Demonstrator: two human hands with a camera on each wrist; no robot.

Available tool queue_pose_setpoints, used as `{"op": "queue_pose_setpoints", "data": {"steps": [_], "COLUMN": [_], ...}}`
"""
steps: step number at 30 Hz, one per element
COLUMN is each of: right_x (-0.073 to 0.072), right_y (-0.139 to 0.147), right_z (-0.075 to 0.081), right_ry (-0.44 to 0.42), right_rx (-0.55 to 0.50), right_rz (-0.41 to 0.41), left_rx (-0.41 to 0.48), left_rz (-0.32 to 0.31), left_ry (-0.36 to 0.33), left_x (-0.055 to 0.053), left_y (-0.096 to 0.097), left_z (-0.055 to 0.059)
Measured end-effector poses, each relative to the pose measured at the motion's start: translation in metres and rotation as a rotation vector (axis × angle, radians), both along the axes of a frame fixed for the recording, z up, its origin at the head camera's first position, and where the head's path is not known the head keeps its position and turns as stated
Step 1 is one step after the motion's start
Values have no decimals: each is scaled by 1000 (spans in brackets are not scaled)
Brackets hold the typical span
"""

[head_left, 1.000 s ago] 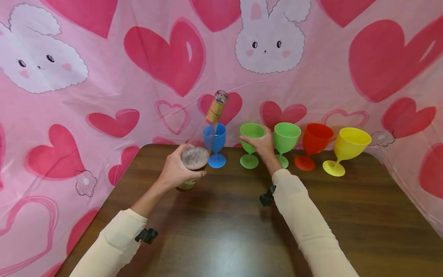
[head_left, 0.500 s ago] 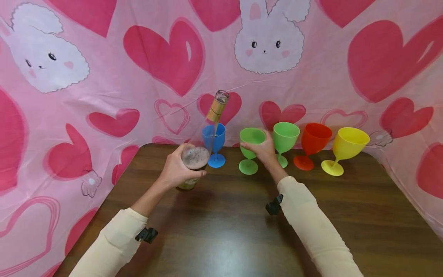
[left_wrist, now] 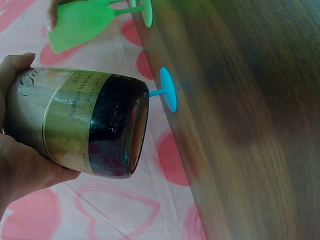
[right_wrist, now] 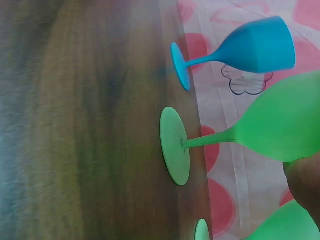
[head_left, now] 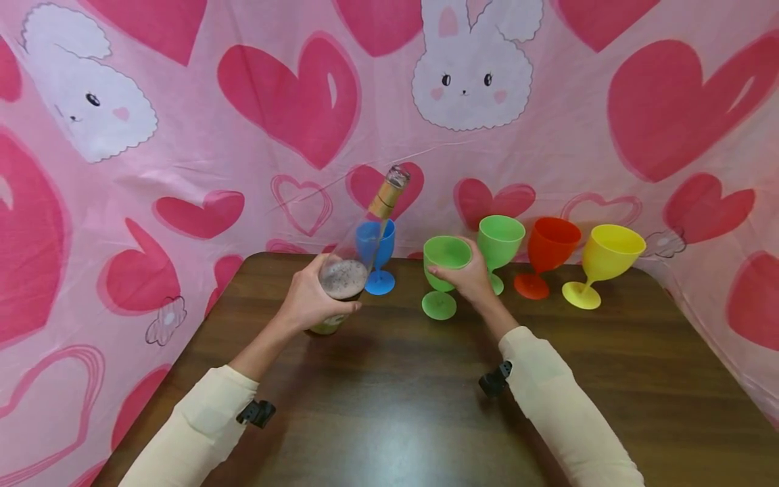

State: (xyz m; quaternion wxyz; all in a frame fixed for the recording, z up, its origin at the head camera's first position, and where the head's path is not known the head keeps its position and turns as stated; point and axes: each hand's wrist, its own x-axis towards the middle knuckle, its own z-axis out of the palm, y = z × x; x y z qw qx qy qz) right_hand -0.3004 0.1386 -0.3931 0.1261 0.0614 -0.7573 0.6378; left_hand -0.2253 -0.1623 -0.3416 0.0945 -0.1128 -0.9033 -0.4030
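My left hand [head_left: 309, 295] grips the lower part of a glass wine bottle [head_left: 343, 277], its gold-wrapped neck tilted to the right. In the left wrist view the bottle's label [left_wrist: 75, 117] and dark base show, with dark foamy liquid inside in the head view. My right hand [head_left: 467, 272] holds the bowl of a green goblet [head_left: 439, 274], thumb on the near side. Its foot [right_wrist: 175, 146] is close over the table in the right wrist view. Behind the bottle's neck stands a blue goblet [head_left: 380, 281], partly seen through the glass.
To the right of my right hand stand a second green goblet [head_left: 502, 237], a red goblet [head_left: 552, 247] and a yellow goblet [head_left: 610, 253] along the back of the brown wooden table [head_left: 389, 406]. A pink cloth [head_left: 389, 95] with hearts and rabbits hangs behind.
My right hand has brought the green goblet toward me, away from the table's back edge. The bottle, held in my left hand, has tipped slightly further right.
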Motion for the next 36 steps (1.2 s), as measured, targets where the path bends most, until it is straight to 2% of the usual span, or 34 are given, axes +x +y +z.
{"op": "queue_pose_setpoints", "data": {"steps": [8, 17, 25, 36], "right_x": [17, 43, 39, 45], "right_y": [3, 3, 9, 11], "right_z": [-1, 16, -3, -7], "right_ry": [24, 31, 59, 109], "right_rx": [6, 7, 32, -11], "right_rz": [16, 56, 61, 97], "left_rx": [-69, -144, -228, -368], "left_rz": [14, -13, -39, -63], "left_ry": [31, 5, 2, 60], "left_x": [0, -2, -2, 0], "left_y": [2, 1, -2, -5], "left_z": [0, -1, 1, -1]}}
